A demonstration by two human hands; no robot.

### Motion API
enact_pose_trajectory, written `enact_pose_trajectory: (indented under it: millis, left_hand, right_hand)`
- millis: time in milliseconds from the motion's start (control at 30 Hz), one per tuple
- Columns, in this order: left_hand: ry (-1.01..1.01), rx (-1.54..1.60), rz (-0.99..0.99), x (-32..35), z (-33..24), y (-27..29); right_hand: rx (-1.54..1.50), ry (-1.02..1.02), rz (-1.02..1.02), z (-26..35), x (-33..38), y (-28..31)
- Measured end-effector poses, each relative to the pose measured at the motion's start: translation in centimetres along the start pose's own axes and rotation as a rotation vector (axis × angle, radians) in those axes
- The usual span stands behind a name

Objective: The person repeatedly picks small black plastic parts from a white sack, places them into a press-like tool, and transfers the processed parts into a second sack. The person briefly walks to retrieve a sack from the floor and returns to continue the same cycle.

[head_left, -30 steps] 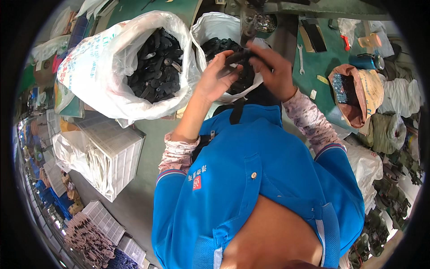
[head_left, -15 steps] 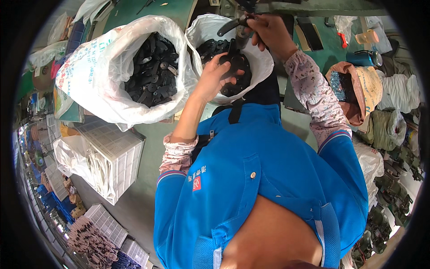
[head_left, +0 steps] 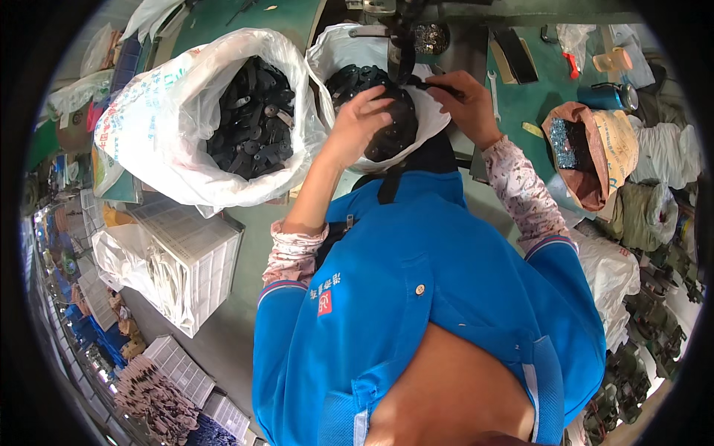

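Observation:
My left hand (head_left: 360, 125) is over the right-hand white bag (head_left: 433, 113), its fingers apart and nothing visible between them. Black flat parts with rounded ends (head_left: 357, 76) fill this bag. My right hand (head_left: 473, 108) is at the bag's right rim, closed on a slim black part (head_left: 448, 89) that points toward the machine. The dark machine head (head_left: 401, 53) stands just beyond, between my hands, with a grey metal lever (head_left: 369, 31) sticking out to its left. The far end of the held part is hard to make out against the dark machine.
A larger white bag (head_left: 160, 134) of similar black parts stands on the left. Small metal pieces fill a round bowl (head_left: 431, 39) beside the machine. On the right bench lie a wrench (head_left: 493, 93), a blue flask (head_left: 606, 97) and a brown sack (head_left: 599, 186). A white crate (head_left: 212, 279) is lower left.
My right hand has moved down and right, away from the machine's top. My left hand has drawn slightly back and its fingers have parted; the black piece near them is gone.

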State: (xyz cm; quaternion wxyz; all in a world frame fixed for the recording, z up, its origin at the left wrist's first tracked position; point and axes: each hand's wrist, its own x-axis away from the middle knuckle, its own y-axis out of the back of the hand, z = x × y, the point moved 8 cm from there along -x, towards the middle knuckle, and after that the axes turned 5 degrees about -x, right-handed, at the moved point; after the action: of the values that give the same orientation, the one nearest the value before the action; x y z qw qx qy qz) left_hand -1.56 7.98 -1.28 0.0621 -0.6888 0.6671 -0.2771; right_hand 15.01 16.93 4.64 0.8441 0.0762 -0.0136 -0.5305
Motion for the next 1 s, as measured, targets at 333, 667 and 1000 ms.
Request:
enact_pose_trajectory:
  millis: [333,667,1000]
  left_hand:
    - [-0.083,0.338,-0.119,0.7,-0.5,-1.0]
    - [-0.165,0.116,-0.074,0.7,-1.6,-1.4]
    - [-0.061,-0.260,-0.283,7.5,-3.6,8.8]
  right_hand:
    - [0.488,0.528,-0.114,3.1,5.3,-4.0]
    - [-0.266,-0.202,0.156,-0.3,2.1,-5.7]
    - [-0.332,0.004,0.060,5.1,-5.2,-2.5]
